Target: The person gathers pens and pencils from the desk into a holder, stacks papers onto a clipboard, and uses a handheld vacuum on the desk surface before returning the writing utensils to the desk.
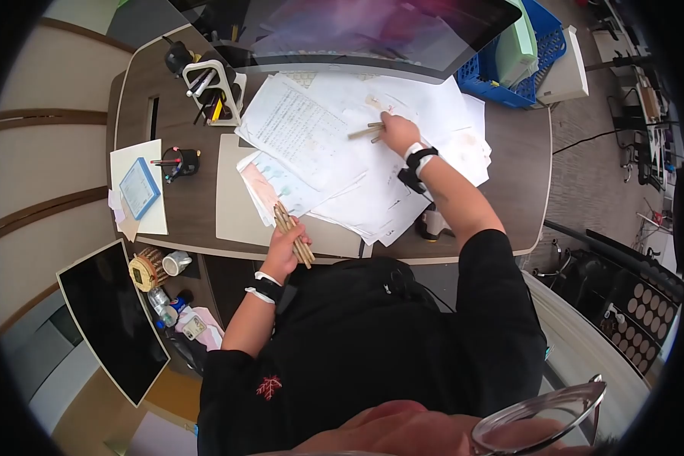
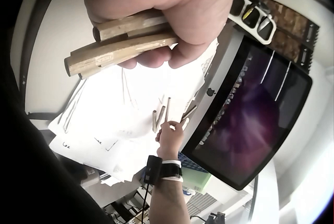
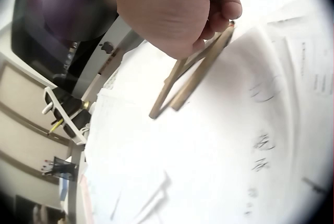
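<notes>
My left hand [image 1: 282,253] holds a bundle of several wooden pencils [image 1: 284,219] near the front edge of the desk. Their blunt ends stick out past the fingers in the left wrist view, where the pencils [image 2: 120,52] lie side by side. Farther back on the right, my right hand [image 1: 400,135] grips a few more wooden pencils [image 3: 203,75] just above the papers. One of these shows a reddish tip by the fingertips. Overlapping white sheets of paper [image 1: 334,171] lie beneath both hands, some with handwriting, and one with a coloured drawing [image 1: 281,181].
A large monitor [image 1: 342,34] stands behind the papers. To the left are a white pen holder [image 1: 234,91], a black mesh pen cup [image 1: 182,163] and a blue-framed pad [image 1: 140,188]. A blue basket [image 1: 471,80] sits back right. A dark screen [image 1: 114,319] stands at lower left.
</notes>
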Demonstrator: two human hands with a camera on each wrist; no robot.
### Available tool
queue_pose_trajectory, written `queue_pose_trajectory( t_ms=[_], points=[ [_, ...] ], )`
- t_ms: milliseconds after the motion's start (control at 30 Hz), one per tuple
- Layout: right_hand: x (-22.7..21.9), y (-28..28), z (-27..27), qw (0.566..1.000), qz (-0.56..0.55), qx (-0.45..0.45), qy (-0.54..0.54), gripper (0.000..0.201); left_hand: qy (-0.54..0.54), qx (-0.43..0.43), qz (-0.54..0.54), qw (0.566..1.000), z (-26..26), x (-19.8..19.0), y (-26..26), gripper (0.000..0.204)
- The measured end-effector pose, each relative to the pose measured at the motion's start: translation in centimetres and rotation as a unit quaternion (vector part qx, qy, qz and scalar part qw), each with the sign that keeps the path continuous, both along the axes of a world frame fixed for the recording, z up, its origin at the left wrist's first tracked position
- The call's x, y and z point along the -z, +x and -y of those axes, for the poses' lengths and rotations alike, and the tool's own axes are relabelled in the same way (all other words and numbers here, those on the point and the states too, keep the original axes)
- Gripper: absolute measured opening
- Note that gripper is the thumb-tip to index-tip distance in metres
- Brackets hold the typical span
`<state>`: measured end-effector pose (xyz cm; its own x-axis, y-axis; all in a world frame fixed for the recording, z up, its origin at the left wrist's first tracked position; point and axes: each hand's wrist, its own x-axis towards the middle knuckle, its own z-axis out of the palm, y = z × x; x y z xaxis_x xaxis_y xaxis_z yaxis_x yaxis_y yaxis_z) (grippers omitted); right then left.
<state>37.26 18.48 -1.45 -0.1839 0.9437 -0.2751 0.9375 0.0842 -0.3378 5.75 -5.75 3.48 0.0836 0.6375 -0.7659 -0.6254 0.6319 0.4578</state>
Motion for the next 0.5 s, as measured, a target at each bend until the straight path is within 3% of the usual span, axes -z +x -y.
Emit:
queue_pose_trajectory(
  t_ms=[167, 267, 500],
  points=[
    [-0.1, 3.0, 0.4, 0.997, 0.074, 0.007, 0.011, 0.025, -0.002, 0.007, 0.001, 1.000, -0.1, 0.3, 0.2, 0.021],
    [1.2, 2.6, 0.7, 0.980, 0.099, -0.114, 0.125, 0.026, -0.007, 0.011, -0.002, 1.000, 0.0, 0.5, 0.2, 0.022],
    [2.3, -0.1, 0.8, 0.970, 0.160, -0.171, 0.063, 0.015, 0.004, 0.021, 0.034, 0.999, -1.1, -1.1, 0.3, 0.023]
  ],
)
